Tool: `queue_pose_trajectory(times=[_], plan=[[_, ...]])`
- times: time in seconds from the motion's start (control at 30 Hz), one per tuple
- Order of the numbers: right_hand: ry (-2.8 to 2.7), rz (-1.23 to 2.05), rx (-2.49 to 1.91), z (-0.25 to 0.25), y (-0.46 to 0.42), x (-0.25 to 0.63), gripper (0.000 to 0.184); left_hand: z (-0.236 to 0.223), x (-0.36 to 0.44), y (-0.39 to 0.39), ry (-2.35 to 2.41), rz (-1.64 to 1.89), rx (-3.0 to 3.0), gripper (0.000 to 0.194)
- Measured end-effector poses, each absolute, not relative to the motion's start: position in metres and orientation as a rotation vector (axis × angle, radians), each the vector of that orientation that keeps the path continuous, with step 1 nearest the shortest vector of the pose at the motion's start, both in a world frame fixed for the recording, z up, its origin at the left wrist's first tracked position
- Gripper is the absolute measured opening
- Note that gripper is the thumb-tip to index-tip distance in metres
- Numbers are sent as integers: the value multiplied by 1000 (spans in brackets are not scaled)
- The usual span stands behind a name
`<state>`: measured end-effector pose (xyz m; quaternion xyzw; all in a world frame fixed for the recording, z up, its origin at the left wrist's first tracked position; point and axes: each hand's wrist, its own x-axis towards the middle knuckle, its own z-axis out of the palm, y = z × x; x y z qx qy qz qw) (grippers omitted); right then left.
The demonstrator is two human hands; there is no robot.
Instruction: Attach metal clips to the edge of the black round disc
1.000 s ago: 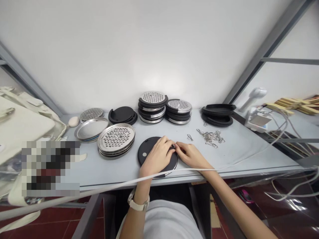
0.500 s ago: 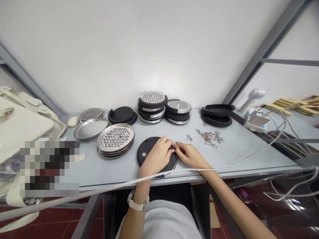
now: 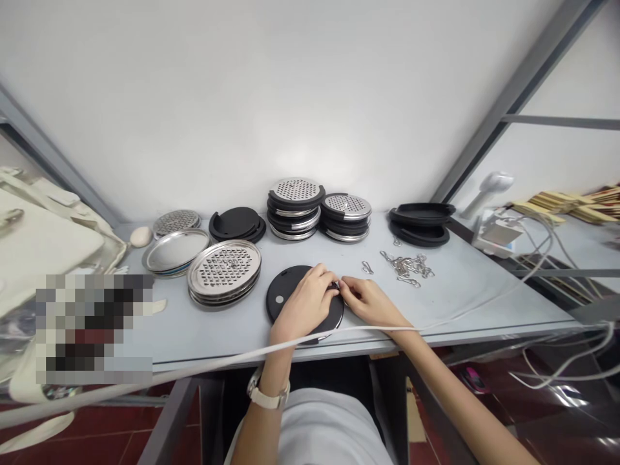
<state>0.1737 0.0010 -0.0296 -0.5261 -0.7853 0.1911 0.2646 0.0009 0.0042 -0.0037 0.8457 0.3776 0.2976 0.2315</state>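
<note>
A black round disc (image 3: 281,287) with a pale dot and a small slot lies on the table near the front edge, a strip of silvery rim showing at its lower right. Across its top lies my left hand (image 3: 310,300), its fingers bent and closed at the disc's right side. My right hand (image 3: 365,298) meets those fingertips at the rim in a pinch; whatever is between its fingers is too small and hidden to name. Beyond my right hand are a single metal clip (image 3: 367,267) and a loose pile of similar clips (image 3: 409,266).
Perforated metal grater discs (image 3: 225,268) and plain metal discs (image 3: 177,250) are stacked on the left. Stacks of black-rimmed graters (image 3: 296,210) stand by the wall, with black holders (image 3: 421,226) at right. A white cable (image 3: 217,357) crosses in front, over my forearms.
Both hands keep their place on the disc, with hardly any finger movement visible. The whole view has shifted very slightly.
</note>
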Motion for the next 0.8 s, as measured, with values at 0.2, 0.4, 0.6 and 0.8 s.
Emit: queue_pose_trajectory(times=[0.2,0.4,0.6,0.8], plan=[[-2111,560,-1433,-31,1,175,34,-4,2,4,1032,823,2324,13],[-2124,524,-1428,-32,0,175,32,-4,2,5,1020,822,2323,14],[-2121,485,-1413,-32,0,174,29,-4,1,4,1021,827,2322,13],[-2090,530,-1390,-32,0,174,29,-3,1,4,1018,820,2320,12]])
